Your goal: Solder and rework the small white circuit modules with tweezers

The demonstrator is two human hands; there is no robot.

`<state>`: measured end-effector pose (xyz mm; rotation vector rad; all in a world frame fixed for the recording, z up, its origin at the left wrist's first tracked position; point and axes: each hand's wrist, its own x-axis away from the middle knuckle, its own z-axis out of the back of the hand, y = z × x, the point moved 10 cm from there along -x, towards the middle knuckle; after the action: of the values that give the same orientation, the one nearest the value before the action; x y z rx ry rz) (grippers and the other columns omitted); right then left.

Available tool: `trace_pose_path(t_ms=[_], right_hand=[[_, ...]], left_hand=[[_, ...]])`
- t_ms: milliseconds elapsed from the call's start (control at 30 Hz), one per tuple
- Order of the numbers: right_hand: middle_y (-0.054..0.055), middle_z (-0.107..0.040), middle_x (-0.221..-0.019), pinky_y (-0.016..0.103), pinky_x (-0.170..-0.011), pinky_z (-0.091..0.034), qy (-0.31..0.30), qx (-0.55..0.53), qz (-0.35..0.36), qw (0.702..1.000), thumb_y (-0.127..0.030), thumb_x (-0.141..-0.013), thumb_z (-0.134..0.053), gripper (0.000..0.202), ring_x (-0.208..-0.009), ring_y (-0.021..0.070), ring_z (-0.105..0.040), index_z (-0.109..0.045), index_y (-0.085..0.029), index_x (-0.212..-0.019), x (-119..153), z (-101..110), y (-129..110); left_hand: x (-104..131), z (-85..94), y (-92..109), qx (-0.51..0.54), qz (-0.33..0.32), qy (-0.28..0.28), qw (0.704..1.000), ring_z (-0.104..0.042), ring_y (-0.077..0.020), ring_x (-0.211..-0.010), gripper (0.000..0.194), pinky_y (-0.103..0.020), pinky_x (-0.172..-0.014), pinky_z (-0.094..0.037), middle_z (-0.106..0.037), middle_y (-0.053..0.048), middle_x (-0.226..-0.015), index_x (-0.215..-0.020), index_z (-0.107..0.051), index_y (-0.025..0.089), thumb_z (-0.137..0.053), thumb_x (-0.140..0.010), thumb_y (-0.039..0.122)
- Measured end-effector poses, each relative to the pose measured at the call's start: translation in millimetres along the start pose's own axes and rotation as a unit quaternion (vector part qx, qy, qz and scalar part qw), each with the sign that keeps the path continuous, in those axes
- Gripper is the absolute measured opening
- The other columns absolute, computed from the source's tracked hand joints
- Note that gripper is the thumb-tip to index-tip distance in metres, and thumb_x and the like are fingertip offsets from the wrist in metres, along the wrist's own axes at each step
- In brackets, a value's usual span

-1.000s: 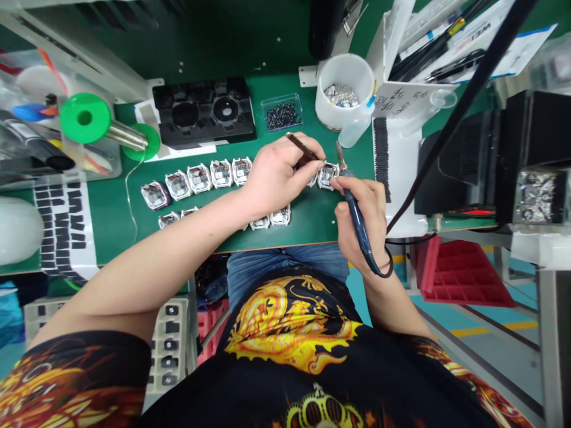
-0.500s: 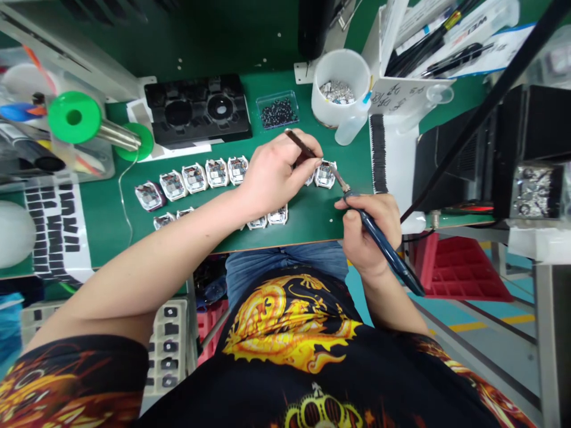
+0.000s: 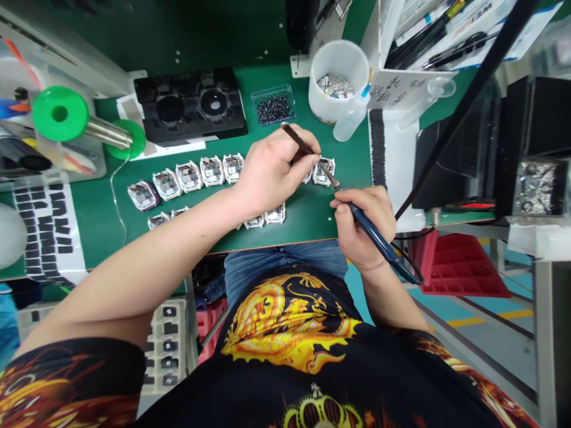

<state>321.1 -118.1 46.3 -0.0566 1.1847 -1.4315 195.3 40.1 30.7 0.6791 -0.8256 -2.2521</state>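
Observation:
My left hand is closed on dark tweezers, their tips pointing at the rightmost white watch case with an open circuit board. A soldering iron with a blue handle is gripped in my right hand. Its metal tip reaches into that same watch case; whether it touches the board is too small to tell. Further watch cases lie in a row to the left, partly covered by my left hand. A second row, with a watch case at its right end, runs nearer the table edge under my left forearm.
A solder spool stands at the left. Behind the rows are a black fixture, a clear tray of small black parts, a white tub and a squeeze bottle. A black cable crosses the right side.
The soldering iron tip has moved left and further into the rightmost watch case. My left hand keeps its hold on the tweezers. The whole view has shifted slightly.

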Motion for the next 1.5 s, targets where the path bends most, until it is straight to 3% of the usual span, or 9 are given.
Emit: trace_pose_path(t_ms=[233, 833, 1267, 1500], right_hand=[[-0.001, -0.085, -0.095, 0.046, -0.085, -0.065, -0.005, 0.008, -0.016, 1.0, -0.025, -0.107, -0.069, 0.014, -0.087, 0.0235, -0.074, -0.078, -0.032, -0.115, 1.5, -2.9, 4.9], [-0.001, -0.084, -0.091, 0.041, -0.082, -0.064, 0.01, -0.023, -0.013, 1.0, -0.017, -0.104, -0.071, 0.017, -0.085, 0.0212, -0.074, -0.079, -0.029, -0.113, -1.8, 1.5, 0.9], [-0.001, -0.084, -0.09, 0.04, -0.083, -0.065, 0.014, -0.031, -0.021, 0.999, -0.016, -0.103, -0.071, 0.018, -0.085, 0.0206, -0.074, -0.079, -0.029, -0.113, -0.5, 2.0, 2.2], [-0.001, -0.084, -0.09, 0.041, -0.082, -0.064, 0.01, -0.035, -0.022, 0.999, -0.016, -0.104, -0.071, 0.019, -0.085, 0.0215, -0.073, -0.079, -0.029, -0.113, -0.8, 1.7, 2.4]], left_hand=[[0.8, 0.5, -1.0, 0.009, 0.002, -0.004, 1.0, -0.077, -0.026, -0.113, 0.013, -0.042, -0.103, -0.065, -0.082, -0.008, -0.119, -0.113, -0.077, 0.026, -0.067, -0.109, 0.032], [2.9, 4.0, -3.3, 0.034, -0.03, 0.011, 0.999, -0.079, -0.027, -0.11, 0.017, -0.046, -0.102, -0.067, -0.08, -0.008, -0.117, -0.117, -0.075, 0.026, -0.066, -0.113, 0.041], [0.9, 1.5, 8.9, 0.039, -0.069, -0.004, 0.997, -0.078, -0.0259, -0.108, 0.014, -0.045, -0.102, -0.066, -0.083, -0.008, -0.112, -0.109, -0.077, 0.023, -0.066, -0.11, 0.032], [0.0, 1.1, 7.0, 0.023, -0.056, 0.002, 0.998, -0.078, -0.0264, -0.111, 0.014, -0.046, -0.105, -0.066, -0.083, -0.008, -0.114, -0.109, -0.077, 0.023, -0.067, -0.109, 0.033]])
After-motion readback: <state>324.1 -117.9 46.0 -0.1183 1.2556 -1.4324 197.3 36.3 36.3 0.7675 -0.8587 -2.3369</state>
